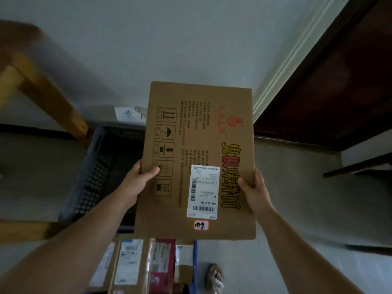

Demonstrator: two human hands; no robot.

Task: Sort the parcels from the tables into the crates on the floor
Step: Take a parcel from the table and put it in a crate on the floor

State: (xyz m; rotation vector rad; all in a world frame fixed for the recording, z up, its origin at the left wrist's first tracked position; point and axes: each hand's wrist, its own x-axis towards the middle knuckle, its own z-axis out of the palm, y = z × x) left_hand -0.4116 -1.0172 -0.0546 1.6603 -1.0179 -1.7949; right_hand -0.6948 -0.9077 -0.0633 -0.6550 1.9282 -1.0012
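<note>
1. Nearest the camera, at the bottom edge of the view, a blue-rimmed crate (195,262) stands on the floor (297,209). It holds several parcels, among them a cardboard parcel with a white label (129,262) and a red parcel (163,262) beside it.
2. A sandalled foot (215,274) stands on the floor just beside the right wall of this crate.
3. Both bare forearms reach forward. The left grip (135,183) is clamped on the left edge of a flat cardboard carton (201,124), thumb on the printed face. The right grip (254,187) is clamped on the right edge, thumb likewise on the face. The fingers behind the carton are hidden.
4. The carton is held off the floor with its printed face towards the camera. It carries handling symbols, red and yellow lettering, a white shipping label (203,192) near its lower edge and a small red-bordered sticker (201,225) below the label.
5. Beyond the carton, a dark blue latticed crate (99,170) stands on the floor. The carton covers its right side in this view; its contents cannot be determined.
6. A wooden table leg (48,96) stands near the far left corner of that crate.
7. Farthest back are a white wall (169,39) and, to the right, a dark brown door (339,81).
</note>
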